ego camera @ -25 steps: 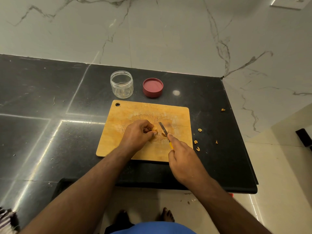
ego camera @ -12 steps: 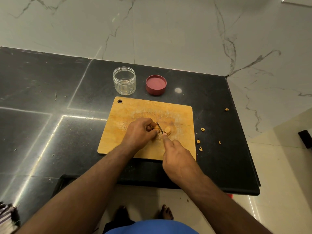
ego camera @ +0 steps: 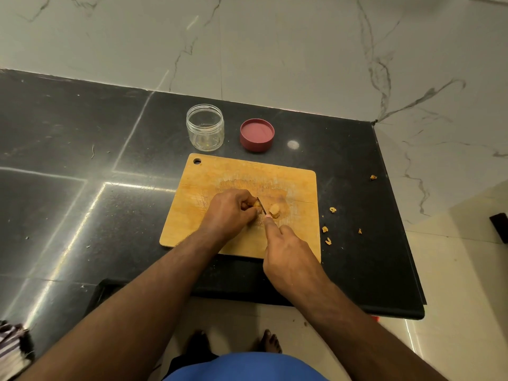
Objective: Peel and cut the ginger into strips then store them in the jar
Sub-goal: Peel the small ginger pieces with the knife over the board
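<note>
Black desk carried a cutting board. Ginger was pinched there by left hand fingers; right hand gripped a knife, blade pointing away, between ginger and cut piece.

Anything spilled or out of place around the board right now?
Yes: several ginger peel scraps lie loose on the black counter to the right of the cutting board, one far out near the counter's right edge. The jar stands upright and open, with its red lid beside it.
</note>
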`<action>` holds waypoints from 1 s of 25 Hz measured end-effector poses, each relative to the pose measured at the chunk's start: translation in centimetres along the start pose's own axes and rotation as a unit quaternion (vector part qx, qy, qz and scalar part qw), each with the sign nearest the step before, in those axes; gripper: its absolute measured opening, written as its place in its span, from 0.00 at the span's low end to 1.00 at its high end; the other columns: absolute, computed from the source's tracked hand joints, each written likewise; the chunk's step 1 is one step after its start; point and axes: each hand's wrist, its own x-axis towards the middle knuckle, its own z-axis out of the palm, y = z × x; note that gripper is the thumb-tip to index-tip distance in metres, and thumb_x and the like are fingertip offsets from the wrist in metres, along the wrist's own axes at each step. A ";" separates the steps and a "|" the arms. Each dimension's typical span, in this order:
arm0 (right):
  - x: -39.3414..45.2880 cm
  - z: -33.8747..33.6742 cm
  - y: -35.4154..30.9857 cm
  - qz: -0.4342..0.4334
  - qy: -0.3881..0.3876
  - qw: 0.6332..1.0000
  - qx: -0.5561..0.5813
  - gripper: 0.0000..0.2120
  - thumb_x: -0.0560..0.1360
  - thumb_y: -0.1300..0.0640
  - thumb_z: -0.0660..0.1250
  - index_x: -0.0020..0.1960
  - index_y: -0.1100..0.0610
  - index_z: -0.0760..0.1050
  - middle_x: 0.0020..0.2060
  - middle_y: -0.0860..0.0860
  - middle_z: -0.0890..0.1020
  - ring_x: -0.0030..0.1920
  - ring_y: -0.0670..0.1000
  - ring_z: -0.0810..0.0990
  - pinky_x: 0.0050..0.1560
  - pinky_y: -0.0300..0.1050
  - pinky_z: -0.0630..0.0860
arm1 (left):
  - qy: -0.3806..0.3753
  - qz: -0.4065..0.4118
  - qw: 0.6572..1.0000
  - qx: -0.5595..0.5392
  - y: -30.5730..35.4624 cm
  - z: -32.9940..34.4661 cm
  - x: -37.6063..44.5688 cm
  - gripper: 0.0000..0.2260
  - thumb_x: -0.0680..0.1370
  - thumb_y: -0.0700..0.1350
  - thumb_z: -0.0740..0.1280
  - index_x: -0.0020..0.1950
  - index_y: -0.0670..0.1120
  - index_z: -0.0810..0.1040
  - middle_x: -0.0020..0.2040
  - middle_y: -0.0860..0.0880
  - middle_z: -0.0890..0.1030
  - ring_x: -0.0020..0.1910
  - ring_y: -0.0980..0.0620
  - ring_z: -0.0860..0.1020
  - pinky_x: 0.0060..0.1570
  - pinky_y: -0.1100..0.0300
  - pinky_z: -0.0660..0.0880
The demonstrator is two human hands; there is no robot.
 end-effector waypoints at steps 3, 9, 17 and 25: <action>1.0 -0.4 -0.1 0.003 -0.010 1.000 -0.007 0.30 0.81 0.63 0.51 0.81 0.53 0.48 0.68 0.57 0.69 0.61 0.59 0.74 0.58 0.50 0.72 | -0.003 0.003 1.000 0.004 0.1 -0.1 0.0 0.07 0.76 0.47 0.74 0.53 0.49 0.85 0.49 0.52 0.83 0.46 0.56 0.78 0.45 0.58 0.78; 0.6 0.3 0.7 -0.005 -0.002 1.000 0.017 0.30 0.80 0.62 0.52 0.80 0.51 0.49 0.66 0.56 0.70 0.59 0.58 0.75 0.55 0.50 0.74 | -0.013 0.001 1.000 -0.008 0.3 -0.4 0.1 0.09 0.77 0.48 0.74 0.55 0.49 0.85 0.50 0.53 0.84 0.47 0.57 0.79 0.46 0.58 0.79; 0.4 0.8 1.1 -0.006 0.002 0.999 0.040 0.29 0.81 0.62 0.52 0.80 0.51 0.50 0.66 0.56 0.71 0.60 0.57 0.75 0.57 0.50 0.74 | -0.014 0.003 1.000 0.004 0.4 -0.6 0.0 0.09 0.76 0.48 0.74 0.55 0.48 0.85 0.49 0.51 0.85 0.47 0.55 0.80 0.49 0.54 0.80; -0.3 2.2 1.5 0.006 0.018 0.998 0.065 0.29 0.81 0.62 0.51 0.80 0.51 0.51 0.62 0.54 0.73 0.56 0.56 0.75 0.52 0.48 0.72 | 0.000 0.000 1.000 -0.004 0.3 -0.4 -0.2 0.08 0.76 0.48 0.75 0.53 0.47 0.85 0.48 0.51 0.84 0.46 0.56 0.80 0.44 0.62 0.77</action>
